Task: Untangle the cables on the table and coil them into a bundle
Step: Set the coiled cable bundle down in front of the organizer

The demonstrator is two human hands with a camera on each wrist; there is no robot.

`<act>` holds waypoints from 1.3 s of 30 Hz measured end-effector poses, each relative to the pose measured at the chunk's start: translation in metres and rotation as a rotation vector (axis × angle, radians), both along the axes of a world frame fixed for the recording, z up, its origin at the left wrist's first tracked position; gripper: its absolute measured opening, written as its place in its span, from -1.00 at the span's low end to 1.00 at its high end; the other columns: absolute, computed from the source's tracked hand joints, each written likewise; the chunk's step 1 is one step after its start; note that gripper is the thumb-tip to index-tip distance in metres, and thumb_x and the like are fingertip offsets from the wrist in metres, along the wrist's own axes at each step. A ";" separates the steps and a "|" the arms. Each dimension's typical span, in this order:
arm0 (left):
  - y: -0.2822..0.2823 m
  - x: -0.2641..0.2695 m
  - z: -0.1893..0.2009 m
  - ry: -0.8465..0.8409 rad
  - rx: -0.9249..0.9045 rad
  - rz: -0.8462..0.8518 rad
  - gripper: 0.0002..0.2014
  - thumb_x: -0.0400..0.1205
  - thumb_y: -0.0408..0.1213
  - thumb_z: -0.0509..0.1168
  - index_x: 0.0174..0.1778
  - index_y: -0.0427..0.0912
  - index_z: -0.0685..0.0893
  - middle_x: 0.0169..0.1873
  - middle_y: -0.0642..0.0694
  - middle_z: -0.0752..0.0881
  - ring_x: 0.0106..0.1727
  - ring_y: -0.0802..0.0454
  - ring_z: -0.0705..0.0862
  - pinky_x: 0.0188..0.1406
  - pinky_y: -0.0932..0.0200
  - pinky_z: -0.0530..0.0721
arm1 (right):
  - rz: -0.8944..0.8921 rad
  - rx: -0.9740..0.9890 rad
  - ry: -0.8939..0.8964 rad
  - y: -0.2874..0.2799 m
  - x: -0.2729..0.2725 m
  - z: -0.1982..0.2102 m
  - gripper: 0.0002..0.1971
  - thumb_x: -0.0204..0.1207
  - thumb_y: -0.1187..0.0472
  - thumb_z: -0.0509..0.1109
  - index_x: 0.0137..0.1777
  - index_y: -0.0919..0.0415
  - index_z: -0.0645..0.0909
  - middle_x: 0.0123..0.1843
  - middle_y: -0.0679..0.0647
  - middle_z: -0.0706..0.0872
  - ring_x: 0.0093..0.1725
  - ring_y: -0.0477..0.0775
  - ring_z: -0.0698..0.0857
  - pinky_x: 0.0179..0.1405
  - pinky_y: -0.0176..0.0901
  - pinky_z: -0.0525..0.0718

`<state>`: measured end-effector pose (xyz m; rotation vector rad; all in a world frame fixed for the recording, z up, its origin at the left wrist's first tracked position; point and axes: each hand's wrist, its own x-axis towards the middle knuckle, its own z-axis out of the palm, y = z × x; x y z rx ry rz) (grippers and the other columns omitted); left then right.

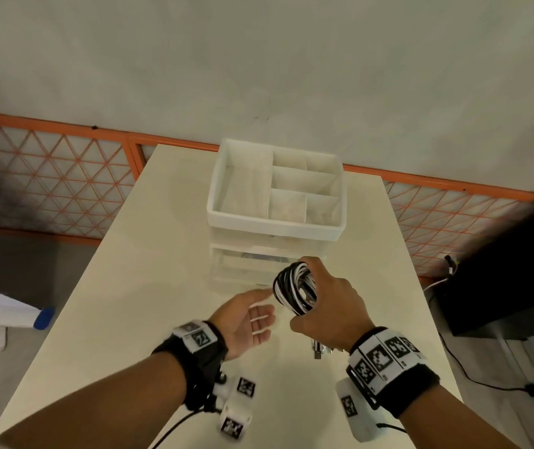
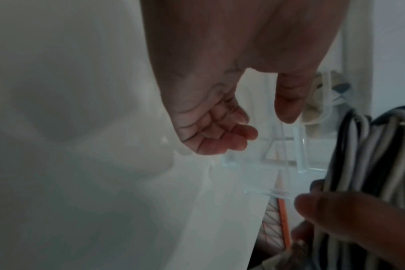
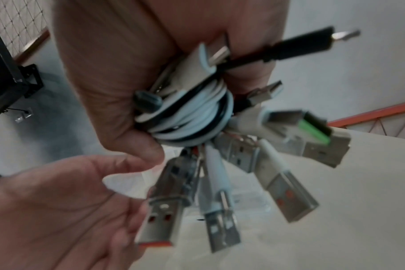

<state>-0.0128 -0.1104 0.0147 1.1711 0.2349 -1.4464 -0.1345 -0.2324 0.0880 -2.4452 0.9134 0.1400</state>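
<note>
A coiled bundle of black and white cables [image 1: 295, 289] is gripped in my right hand [image 1: 327, 299] above the cream table [image 1: 149, 286]. In the right wrist view the bundle [image 3: 192, 118] sits in the curled fingers, and several USB plugs [image 3: 161, 215] hang from it. My left hand [image 1: 249, 319] is just left of the bundle, palm up, fingers loosely bent, holding nothing. The left wrist view shows its relaxed fingers [image 2: 220, 135] apart from the cables [image 2: 368, 164].
A white divided organiser tray [image 1: 275, 218] stands on clear drawers [image 1: 243, 264] just beyond my hands. An orange lattice fence [image 1: 48, 176] runs behind the table. A black cabinet [image 1: 512, 277] with trailing wires stands at the right.
</note>
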 end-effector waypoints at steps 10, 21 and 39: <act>0.023 0.031 0.052 -1.532 0.292 -0.659 -0.62 0.61 -0.17 0.37 0.37 0.06 0.62 0.20 0.07 0.69 0.16 0.01 0.67 0.17 0.13 0.61 | 0.143 -0.048 0.006 -0.008 0.027 0.025 -0.09 0.08 0.08 0.58 0.41 -0.30 0.19 -0.13 -0.09 0.73 -0.21 0.07 0.74 -0.16 0.06 0.81; 0.054 0.022 0.040 -1.688 0.332 -0.862 -0.76 0.61 -0.22 0.24 0.17 0.00 0.69 0.17 0.02 0.68 0.15 -0.10 0.67 0.01 0.10 0.62 | 0.470 -0.212 0.270 -0.005 0.073 0.022 -0.03 0.18 0.09 0.66 0.54 -0.25 0.20 0.06 -0.02 0.67 0.00 0.17 0.70 -0.06 -0.03 0.72; 0.020 0.026 0.014 -1.800 0.304 -0.886 -0.62 0.73 -0.05 0.06 0.40 -0.02 0.59 0.46 0.03 0.56 0.34 -0.13 0.61 0.02 -0.02 0.66 | 0.501 -0.076 0.149 -0.011 0.072 -0.002 -0.54 0.38 -0.12 0.57 0.28 -0.16 0.62 0.19 -0.01 0.70 0.22 0.10 0.69 0.21 0.08 0.68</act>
